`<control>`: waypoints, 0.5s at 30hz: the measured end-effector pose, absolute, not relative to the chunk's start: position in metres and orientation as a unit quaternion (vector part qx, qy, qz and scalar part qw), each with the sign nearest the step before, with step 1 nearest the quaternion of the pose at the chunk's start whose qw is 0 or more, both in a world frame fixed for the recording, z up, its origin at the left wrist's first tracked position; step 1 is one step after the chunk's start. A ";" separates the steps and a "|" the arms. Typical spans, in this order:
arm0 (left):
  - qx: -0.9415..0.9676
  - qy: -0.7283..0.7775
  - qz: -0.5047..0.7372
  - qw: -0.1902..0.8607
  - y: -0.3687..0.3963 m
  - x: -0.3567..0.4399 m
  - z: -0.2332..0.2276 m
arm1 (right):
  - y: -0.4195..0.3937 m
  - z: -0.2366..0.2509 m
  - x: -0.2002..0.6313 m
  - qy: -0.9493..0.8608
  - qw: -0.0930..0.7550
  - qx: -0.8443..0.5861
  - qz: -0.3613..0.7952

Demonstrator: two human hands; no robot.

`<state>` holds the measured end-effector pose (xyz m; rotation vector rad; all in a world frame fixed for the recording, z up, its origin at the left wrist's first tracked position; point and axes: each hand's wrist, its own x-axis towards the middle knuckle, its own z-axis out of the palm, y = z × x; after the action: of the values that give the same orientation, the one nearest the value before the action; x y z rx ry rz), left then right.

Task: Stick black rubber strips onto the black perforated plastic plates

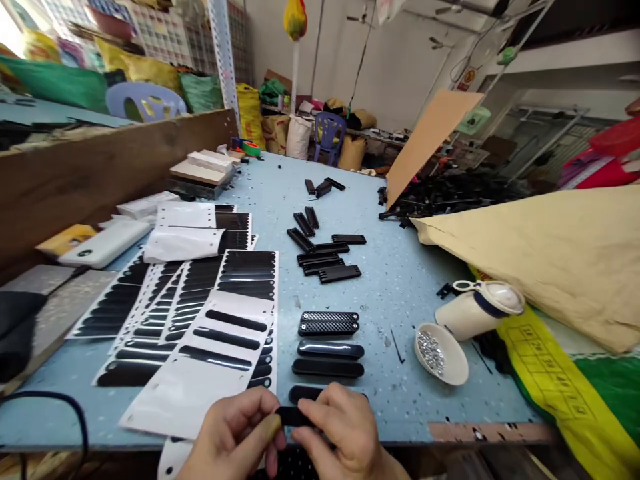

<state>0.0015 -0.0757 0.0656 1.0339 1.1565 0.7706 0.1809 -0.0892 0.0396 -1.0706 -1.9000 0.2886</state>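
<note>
Both hands meet at the near table edge around a small black plastic piece (293, 417). My left hand (235, 437) pinches its left end with thumb and fingers. My right hand (345, 430) grips its right end. Just beyond my hands lies a short column of similar black oblong pieces (329, 358), two of them ribbed (329, 323). White backing sheets with black oblong stickers (210, 353) lie to the left of the hands, overlapping one another.
A small white bowl of shiny screws (440, 353) and a tipped white lidded jar (477, 308) sit to the right. More black pieces (325, 257) lie mid-table. A tan sack (550, 253) covers the right side; a wooden board (100, 167) walls the left.
</note>
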 end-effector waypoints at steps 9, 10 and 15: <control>0.430 0.473 0.303 0.707 -0.033 0.016 0.052 | -0.089 0.036 0.234 -0.743 0.471 -0.472 0.061; 0.438 0.471 0.298 0.705 -0.030 0.017 0.050 | -0.087 0.033 0.235 -0.746 0.468 -0.471 0.051; 0.580 0.503 0.290 0.571 -0.014 0.017 0.042 | -0.078 0.030 0.241 -0.753 0.457 -0.472 0.029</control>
<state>0.0171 -0.0140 0.0421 1.3609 1.1812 0.6798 0.2407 -0.0784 0.0302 -1.1632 -1.8558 0.0711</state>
